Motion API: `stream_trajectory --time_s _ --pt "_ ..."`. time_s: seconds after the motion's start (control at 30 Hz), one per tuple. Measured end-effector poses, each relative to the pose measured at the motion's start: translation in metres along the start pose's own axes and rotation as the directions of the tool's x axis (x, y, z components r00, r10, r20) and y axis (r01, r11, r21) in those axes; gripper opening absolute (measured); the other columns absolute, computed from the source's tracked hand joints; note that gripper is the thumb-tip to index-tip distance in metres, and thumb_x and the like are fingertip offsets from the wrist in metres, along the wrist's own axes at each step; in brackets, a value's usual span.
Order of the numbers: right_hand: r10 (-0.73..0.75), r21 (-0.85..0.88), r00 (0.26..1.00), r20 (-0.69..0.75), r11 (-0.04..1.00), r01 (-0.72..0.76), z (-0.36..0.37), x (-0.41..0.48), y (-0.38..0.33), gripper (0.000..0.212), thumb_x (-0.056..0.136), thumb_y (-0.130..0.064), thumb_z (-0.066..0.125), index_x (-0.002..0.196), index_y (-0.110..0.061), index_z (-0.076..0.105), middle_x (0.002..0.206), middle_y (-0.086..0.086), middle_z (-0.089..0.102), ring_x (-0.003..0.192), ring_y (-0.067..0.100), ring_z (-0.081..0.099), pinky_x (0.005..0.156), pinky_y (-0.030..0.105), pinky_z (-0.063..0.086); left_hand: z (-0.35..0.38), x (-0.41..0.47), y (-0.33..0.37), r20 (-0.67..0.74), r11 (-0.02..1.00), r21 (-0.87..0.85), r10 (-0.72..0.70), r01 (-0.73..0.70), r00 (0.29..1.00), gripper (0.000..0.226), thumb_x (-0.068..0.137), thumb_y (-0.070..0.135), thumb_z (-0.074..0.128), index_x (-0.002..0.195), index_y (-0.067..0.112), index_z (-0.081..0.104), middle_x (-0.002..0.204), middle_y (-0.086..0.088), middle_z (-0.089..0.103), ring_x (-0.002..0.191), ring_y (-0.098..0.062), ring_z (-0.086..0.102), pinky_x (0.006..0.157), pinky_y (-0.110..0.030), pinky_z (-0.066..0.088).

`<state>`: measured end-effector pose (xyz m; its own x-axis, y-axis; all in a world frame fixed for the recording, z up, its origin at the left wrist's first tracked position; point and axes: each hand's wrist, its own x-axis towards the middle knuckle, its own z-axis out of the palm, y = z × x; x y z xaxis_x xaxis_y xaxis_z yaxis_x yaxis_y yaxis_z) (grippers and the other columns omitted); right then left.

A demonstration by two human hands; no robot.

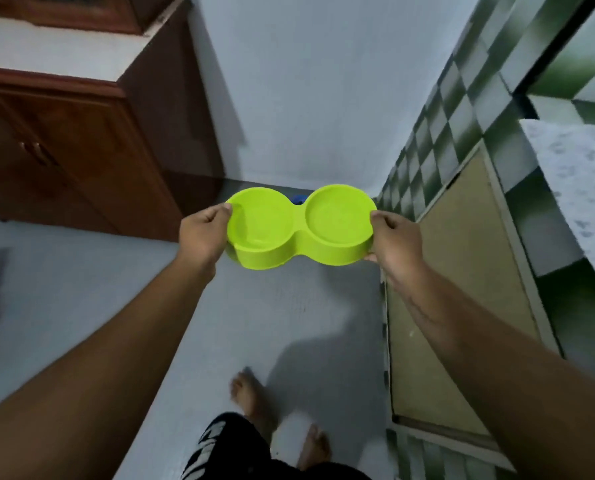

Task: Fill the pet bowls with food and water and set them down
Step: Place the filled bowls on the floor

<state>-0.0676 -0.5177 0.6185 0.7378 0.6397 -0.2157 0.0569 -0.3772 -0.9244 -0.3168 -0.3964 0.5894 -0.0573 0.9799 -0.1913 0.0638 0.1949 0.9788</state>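
Note:
A lime-green double pet bowl (299,237), two round basins joined in one piece, hangs in the air above the pale floor at the middle of the view. My left hand (204,233) grips its left rim, thumb on top. My right hand (394,237) grips the right rim the same way. Both basins look bare inside; I cannot tell whether the left one holds a little water. A small blue object (299,199) peeks out on the floor just behind the bowl's waist.
A dark wooden cabinet (81,150) with a white top stands at the left. On the right a green-checked tiled counter (462,109) carries a beige cupboard door (462,289) and a speckled stone top (580,174). My bare feet (251,396) stand on the floor below.

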Motion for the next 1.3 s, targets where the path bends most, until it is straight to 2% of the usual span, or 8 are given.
stream_trajectory --time_s 0.23,0.47,0.6,0.7,0.8,0.9,1.03,1.3 --pt "0.034 -0.022 0.999 0.041 0.999 -0.033 0.093 0.122 -0.003 0.024 0.099 -0.031 0.056 0.108 -0.018 0.074 0.092 0.003 0.067 0.077 0.020 0.066 0.068 0.053 0.062 0.034 0.128 -0.021 -0.060 0.998 0.042 -0.053 0.055 0.997 0.027 0.099 0.022 0.065 0.117 0.006 0.075 0.115 -0.029 0.070 0.085 -0.016 0.055 0.078 -0.035 0.042" --pt "0.001 -0.095 0.998 0.059 0.995 0.005 0.187 0.257 0.025 0.039 0.083 -0.047 0.056 0.080 -0.009 0.065 0.087 0.026 0.067 0.089 0.042 0.069 0.071 0.064 0.056 0.067 0.248 -0.054 -0.079 0.993 0.070 -0.086 0.092 0.993 0.028 0.101 0.027 0.062 0.119 0.011 0.075 0.111 -0.032 0.069 0.079 -0.020 0.053 0.073 -0.036 0.042" --pt "-0.007 -0.131 0.992 0.126 0.991 0.023 0.238 0.335 0.052 0.036 0.085 -0.047 0.058 0.085 -0.012 0.066 0.074 0.026 0.061 0.076 0.024 0.065 0.073 0.067 0.053 0.088 0.309 -0.100 -0.108 0.990 0.085 -0.102 0.112 0.989 0.029 0.101 0.025 0.061 0.121 0.009 0.074 0.109 -0.036 0.067 0.080 -0.022 0.054 0.074 -0.036 0.042" --pt "0.014 -0.107 0.990 0.142 0.994 0.001 0.280 0.395 0.076 0.029 0.088 -0.038 0.063 0.061 -0.028 0.069 0.061 -0.002 0.057 0.067 0.016 0.057 0.071 0.057 0.058 0.109 0.353 -0.151 -0.159 0.991 0.047 -0.120 0.129 0.980 0.028 0.101 0.021 0.061 0.123 0.008 0.073 0.113 -0.036 0.067 0.083 -0.021 0.053 0.074 -0.038 0.046" --pt "0.005 -0.129 0.987 0.163 0.992 0.016 0.324 0.455 0.116 0.016 0.083 -0.043 0.066 0.072 -0.037 0.077 0.067 -0.011 0.071 0.073 0.012 0.069 0.072 0.048 0.062 0.131 0.392 -0.208 -0.234 0.989 -0.007 -0.144 0.147 0.961 0.028 0.100 0.016 0.063 0.124 0.006 0.071 0.115 -0.028 0.071 0.085 -0.018 0.059 0.081 -0.040 0.055" --pt "-0.077 -0.219 0.976 0.206 0.968 0.123 0.370 0.510 0.163 0.021 0.082 -0.046 0.065 0.093 -0.033 0.078 0.088 -0.003 0.078 0.089 0.016 0.073 0.080 0.042 0.060 0.148 0.434 -0.279 -0.289 0.981 -0.069 -0.191 0.179 0.938 0.027 0.097 0.015 0.066 0.122 0.006 0.072 0.104 -0.008 0.075 0.095 -0.018 0.069 0.095 -0.041 0.058" --pt "-0.214 -0.337 0.933 0.290 0.889 0.309 0.429 0.573 0.225 0.029 0.091 -0.039 0.061 0.106 -0.021 0.078 0.107 0.003 0.076 0.106 0.019 0.069 0.090 0.037 0.054 0.171 0.484 -0.376 -0.295 0.955 -0.167 -0.284 0.243 0.912 0.012 0.097 0.016 0.067 0.105 0.012 0.075 0.088 -0.002 0.071 0.091 -0.019 0.067 0.084 -0.037 0.058" --pt "-0.262 -0.326 0.877 0.402 0.854 0.405 0.538 0.688 0.360 0.020 0.091 -0.031 0.067 0.099 -0.015 0.077 0.096 -0.001 0.074 0.087 0.011 0.064 0.077 0.023 0.046 0.209 0.539 -0.540 -0.343 0.917 -0.273 -0.376 0.291 0.861 0.008 0.094 0.016 0.072 0.087 0.014 0.073 0.088 -0.007 0.073 0.088 -0.021 0.072 0.072 -0.034 0.061"
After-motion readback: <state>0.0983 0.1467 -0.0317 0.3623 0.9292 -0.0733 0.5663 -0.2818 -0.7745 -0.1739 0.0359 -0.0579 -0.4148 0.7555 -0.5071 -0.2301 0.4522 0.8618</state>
